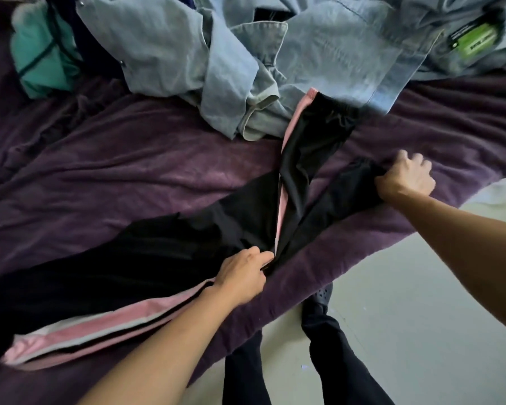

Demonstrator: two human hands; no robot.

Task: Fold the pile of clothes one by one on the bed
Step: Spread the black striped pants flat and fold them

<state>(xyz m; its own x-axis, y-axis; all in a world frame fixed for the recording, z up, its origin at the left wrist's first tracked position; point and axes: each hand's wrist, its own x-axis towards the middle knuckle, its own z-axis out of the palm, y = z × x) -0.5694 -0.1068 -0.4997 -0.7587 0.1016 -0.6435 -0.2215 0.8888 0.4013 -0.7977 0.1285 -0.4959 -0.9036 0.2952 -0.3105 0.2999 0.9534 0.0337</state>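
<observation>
Black track pants (164,249) with pink and white side stripes lie spread across the purple bed cover (105,159). One leg runs up toward the pile, the other out to the right. My left hand (243,276) pinches the fabric near the crotch where the legs meet. My right hand (403,176) grips the end of the right leg, fingers curled round the cloth. Behind the pants lies a pile of light blue denim clothes (216,59).
A teal garment (41,51) lies at the back left. A denim piece with a green label (473,42) sits at the back right. The bed edge runs diagonally at lower right, with pale floor (406,302) and my dark-trousered legs (333,346) below it.
</observation>
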